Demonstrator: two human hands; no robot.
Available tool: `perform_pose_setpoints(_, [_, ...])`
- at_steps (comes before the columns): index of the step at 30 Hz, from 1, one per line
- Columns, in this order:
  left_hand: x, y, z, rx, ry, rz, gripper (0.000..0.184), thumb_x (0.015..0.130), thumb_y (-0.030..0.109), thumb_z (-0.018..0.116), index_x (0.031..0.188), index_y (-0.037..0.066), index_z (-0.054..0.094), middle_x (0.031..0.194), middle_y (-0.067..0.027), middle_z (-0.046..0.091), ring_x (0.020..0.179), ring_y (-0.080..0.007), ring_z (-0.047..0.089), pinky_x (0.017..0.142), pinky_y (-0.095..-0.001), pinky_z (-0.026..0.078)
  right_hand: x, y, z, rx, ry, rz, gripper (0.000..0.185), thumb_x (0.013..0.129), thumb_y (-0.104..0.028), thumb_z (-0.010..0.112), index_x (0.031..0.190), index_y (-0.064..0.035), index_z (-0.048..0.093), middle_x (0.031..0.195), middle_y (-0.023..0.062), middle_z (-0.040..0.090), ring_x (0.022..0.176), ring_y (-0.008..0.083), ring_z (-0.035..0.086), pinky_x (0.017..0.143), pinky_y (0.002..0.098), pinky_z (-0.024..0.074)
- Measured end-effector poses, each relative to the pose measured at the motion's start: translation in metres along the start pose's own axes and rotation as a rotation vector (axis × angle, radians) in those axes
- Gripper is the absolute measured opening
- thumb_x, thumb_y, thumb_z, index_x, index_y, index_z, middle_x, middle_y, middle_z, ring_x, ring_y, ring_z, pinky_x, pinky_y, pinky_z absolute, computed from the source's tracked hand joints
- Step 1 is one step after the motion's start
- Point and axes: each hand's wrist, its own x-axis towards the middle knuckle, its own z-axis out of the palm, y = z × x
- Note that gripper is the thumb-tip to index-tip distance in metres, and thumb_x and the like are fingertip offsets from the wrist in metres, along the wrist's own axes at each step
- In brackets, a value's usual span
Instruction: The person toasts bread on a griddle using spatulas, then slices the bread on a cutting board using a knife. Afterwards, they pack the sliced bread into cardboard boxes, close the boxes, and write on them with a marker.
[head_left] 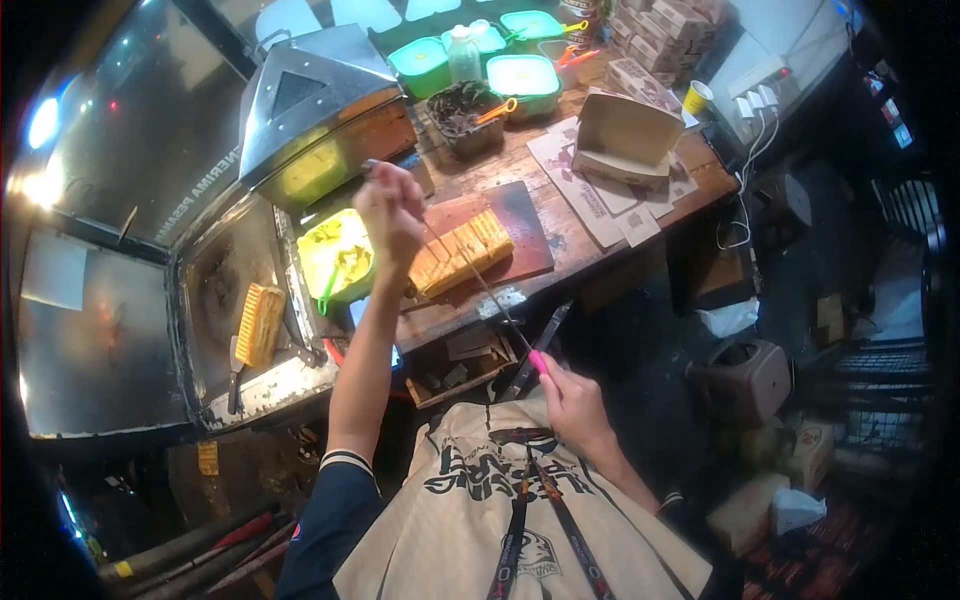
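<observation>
My left hand (pixel 393 215) is closed on the handle end of a thin pronged metal tool (pixel 437 236), whose prongs reach over a ridged, toasted bread loaf (pixel 462 254). The loaf lies on a brown wooden board (pixel 527 225). In my right hand (pixel 578 408) is a knife with a pink handle (pixel 540 361); its thin blade points up and left to the near side of the loaf. Left of the loaf stands a tub of yellow spread (pixel 336 255) with a green utensil (pixel 327 290) in it.
Another toasted loaf (pixel 260 325) lies on the griddle (pixel 215 270) beside a spatula (pixel 235 378). Behind the board are a tub of dark filling (pixel 463 118) and green-lidded containers (pixel 524 75). An open cardboard box (pixel 625 140) sits at the right, near stacked boxes (pixel 665 35).
</observation>
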Motion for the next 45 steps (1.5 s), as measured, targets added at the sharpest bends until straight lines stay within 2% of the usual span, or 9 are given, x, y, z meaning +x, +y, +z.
perform_pose_setpoints(2, [-0.016, -0.042, -0.033, 0.336, -0.162, -0.032, 0.052, 0.096, 0.051, 0.039, 0.067, 0.008, 0.045, 0.049, -0.0010, 0.040, 0.039, -0.0099, 0.038, 0.037, -0.0240, 0.032, -0.005, -0.011, -0.003, -0.007, -0.043, -0.002, 0.031, 0.086, -0.009, 0.057, 0.115, 0.0008, 0.059, 0.068, 0.0212, 0.060, 0.061, 0.0356, 0.061, 0.054, 0.0415, 0.0478])
perform_pose_setpoints(7, [-0.021, -0.045, -0.030, 0.223, -0.125, -0.095, 0.055, 0.094, 0.054, 0.041, 0.065, 0.008, 0.043, 0.052, 0.0006, 0.039, 0.044, -0.0089, 0.038, 0.040, -0.0234, 0.028, 0.029, -0.011, 0.039, -0.136, -0.026, -0.019, 0.029, 0.088, -0.011, 0.053, 0.116, -0.0041, 0.058, 0.067, 0.0192, 0.060, 0.063, 0.0358, 0.061, 0.055, 0.0439, 0.0485])
perform_pose_setpoints(11, [-0.022, -0.046, -0.033, 0.215, -0.154, -0.096, 0.055, 0.095, 0.053, 0.041, 0.066, 0.006, 0.044, 0.053, -0.0001, 0.039, 0.045, -0.0091, 0.038, 0.041, -0.0233, 0.029, 0.068, -0.044, 0.025, -0.280, -0.257, 0.122, 0.022, 0.089, -0.014, 0.051, 0.105, -0.0032, 0.059, 0.068, 0.0216, 0.062, 0.066, 0.0388, 0.062, 0.058, 0.0465, 0.0500])
perform_pose_setpoints(16, [-0.028, -0.047, -0.027, 0.249, -0.148, -0.079, 0.056, 0.096, 0.052, 0.040, 0.066, 0.005, 0.045, 0.054, -0.0006, 0.039, 0.045, -0.0097, 0.038, 0.042, -0.0238, 0.030, 0.133, 0.000, 0.102, -0.214, -0.203, 0.059, 0.018, 0.088, -0.013, 0.051, 0.099, -0.0012, 0.060, 0.066, 0.0263, 0.060, 0.066, 0.0414, 0.062, 0.062, 0.0498, 0.0491])
perform_pose_setpoints(23, [-0.020, -0.050, -0.026, 0.170, -0.109, -0.095, 0.053, 0.096, 0.046, 0.044, 0.062, 0.005, 0.045, 0.053, 0.0010, 0.040, 0.046, -0.0079, 0.040, 0.042, -0.0232, 0.028, 0.064, -0.045, 0.006, -0.225, -0.302, 0.142, 0.019, 0.091, -0.016, 0.048, 0.101, -0.0030, 0.059, 0.065, 0.0249, 0.059, 0.062, 0.0420, 0.060, 0.056, 0.0503, 0.0484])
perform_pose_setpoints(29, [-0.021, -0.055, -0.028, 0.097, -0.091, -0.148, 0.052, 0.095, 0.046, 0.046, 0.063, 0.005, 0.044, 0.053, 0.0006, 0.039, 0.045, -0.0078, 0.038, 0.041, -0.0229, 0.027, 0.121, 0.024, 0.121, -0.100, -0.112, 0.037, 0.018, 0.089, -0.013, 0.051, 0.104, -0.0056, 0.058, 0.065, 0.0244, 0.059, 0.063, 0.0419, 0.060, 0.056, 0.0501, 0.0490])
perform_pose_setpoints(35, [-0.018, -0.053, -0.026, 0.126, -0.105, -0.116, 0.054, 0.095, 0.048, 0.045, 0.063, 0.005, 0.044, 0.054, 0.0010, 0.040, 0.044, -0.0076, 0.039, 0.041, -0.0227, 0.028, 0.043, -0.015, 0.022, -0.075, -0.189, 0.085, 0.021, 0.088, -0.012, 0.052, 0.107, -0.0060, 0.058, 0.067, 0.0221, 0.060, 0.063, 0.0409, 0.060, 0.058, 0.0496, 0.0480])
perform_pose_setpoints(40, [-0.021, -0.054, -0.024, 0.170, -0.084, -0.093, 0.054, 0.095, 0.048, 0.044, 0.062, 0.005, 0.045, 0.053, 0.0008, 0.041, 0.045, -0.0078, 0.040, 0.042, -0.0228, 0.029, 0.098, 0.047, 0.125, -0.019, -0.041, -0.070, 0.026, 0.089, -0.013, 0.050, 0.113, -0.0066, 0.055, 0.067, 0.0220, 0.060, 0.062, 0.0395, 0.061, 0.057, 0.0482, 0.0488])
perform_pose_setpoints(45, [-0.023, -0.049, -0.023, 0.194, -0.099, -0.050, 0.055, 0.096, 0.047, 0.044, 0.061, 0.005, 0.045, 0.051, 0.0005, 0.041, 0.045, -0.0080, 0.041, 0.042, -0.0233, 0.029, 0.069, 0.031, 0.074, -0.006, -0.106, -0.066, 0.028, 0.090, -0.013, 0.050, 0.115, -0.0032, 0.055, 0.070, 0.0235, 0.061, 0.064, 0.0403, 0.060, 0.057, 0.0476, 0.0477])
